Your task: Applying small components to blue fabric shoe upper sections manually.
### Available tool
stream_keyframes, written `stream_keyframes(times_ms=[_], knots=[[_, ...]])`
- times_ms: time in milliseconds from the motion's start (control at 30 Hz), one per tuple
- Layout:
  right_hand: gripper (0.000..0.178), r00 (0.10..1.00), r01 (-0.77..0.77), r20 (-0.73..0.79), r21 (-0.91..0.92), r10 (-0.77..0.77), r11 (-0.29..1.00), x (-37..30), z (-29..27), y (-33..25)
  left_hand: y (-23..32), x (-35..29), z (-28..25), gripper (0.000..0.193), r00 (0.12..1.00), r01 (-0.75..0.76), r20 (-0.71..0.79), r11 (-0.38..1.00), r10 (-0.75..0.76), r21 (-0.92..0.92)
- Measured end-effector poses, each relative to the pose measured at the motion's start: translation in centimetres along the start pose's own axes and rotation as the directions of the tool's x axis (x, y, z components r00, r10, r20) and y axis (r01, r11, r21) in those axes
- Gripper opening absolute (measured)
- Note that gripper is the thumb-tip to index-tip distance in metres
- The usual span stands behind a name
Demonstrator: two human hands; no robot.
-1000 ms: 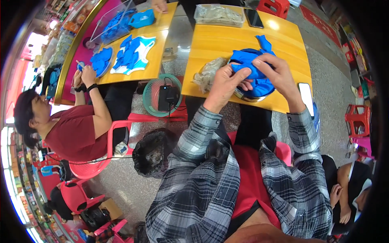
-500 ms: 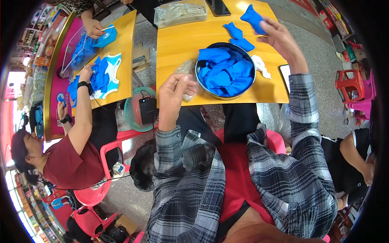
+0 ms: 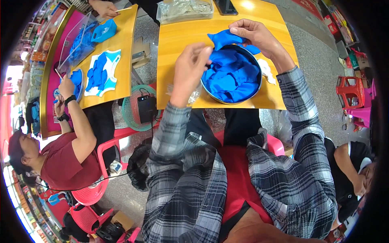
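A blue cloth piece (image 3: 225,39), sewn into a small pointed shape, hangs from my right hand (image 3: 257,38), pinched between thumb and fingers above the far rim of a round dark tin. My left hand (image 3: 190,69) is raised over the tin's left edge, its slightly blurred fingers apart and nothing visible in them. Its fingertips come close to the left end of the cloth piece without clearly touching it. Many similar blue cloth pieces (image 3: 231,77) fill the round tin (image 3: 219,100). Another blue piece (image 3: 252,49) lies on the table behind it, partly hidden by my right hand.
The yellow table (image 3: 178,48) bears a clear plastic box (image 3: 186,16), a dark phone (image 3: 226,7), a crumpled white piece (image 3: 266,72) and a clear bag (image 3: 194,96). To the left, a co-worker (image 3: 73,158) handles blue pieces at another table (image 3: 125,40). Red stools (image 3: 350,93) stand right.
My right hand has brought the blue cloth piece leftward and nearer, to over the tin's far rim. My left hand has risen toward it, its fingers spreading. The whole view has shifted slightly.
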State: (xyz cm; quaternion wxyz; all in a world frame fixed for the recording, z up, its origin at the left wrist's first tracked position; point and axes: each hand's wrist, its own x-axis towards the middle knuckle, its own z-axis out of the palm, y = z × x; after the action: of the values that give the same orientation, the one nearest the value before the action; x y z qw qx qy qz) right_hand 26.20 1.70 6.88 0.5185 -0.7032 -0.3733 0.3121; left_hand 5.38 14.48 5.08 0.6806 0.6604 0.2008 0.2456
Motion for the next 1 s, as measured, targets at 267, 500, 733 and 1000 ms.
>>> stream_keyframes(times_ms=[267,500,733,1000], knots=[[0.028,0.998,-0.039,0.065,0.346,0.018,0.938,0.1,1.5,-0.8,-0.3,4.1,-0.4,0.031,0.984,0.016,0.175,0.958,0.035,-0.286],[0.029,0.993,0.112,-0.032,-0.05,-0.114,0.992,0.7,1.0,-0.5,-0.3,3.7,-0.7,0.03,0.973,0.11,0.226,0.958,-0.05,-0.263],[0.024,0.994,0.11,-0.015,0.134,-0.109,0.985,0.6,0.6,-0.3,-0.7,3.7,-1.4,0.025,0.97,0.115,0.243,0.917,-0.02,-0.383],[0.032,0.992,0.12,-0.075,0.226,-0.106,0.967,-0.1,1.6,-1.6,-1.0,3.2,-1.2,0.023,0.971,0.123,0.238,0.92,-0.033,-0.373]])
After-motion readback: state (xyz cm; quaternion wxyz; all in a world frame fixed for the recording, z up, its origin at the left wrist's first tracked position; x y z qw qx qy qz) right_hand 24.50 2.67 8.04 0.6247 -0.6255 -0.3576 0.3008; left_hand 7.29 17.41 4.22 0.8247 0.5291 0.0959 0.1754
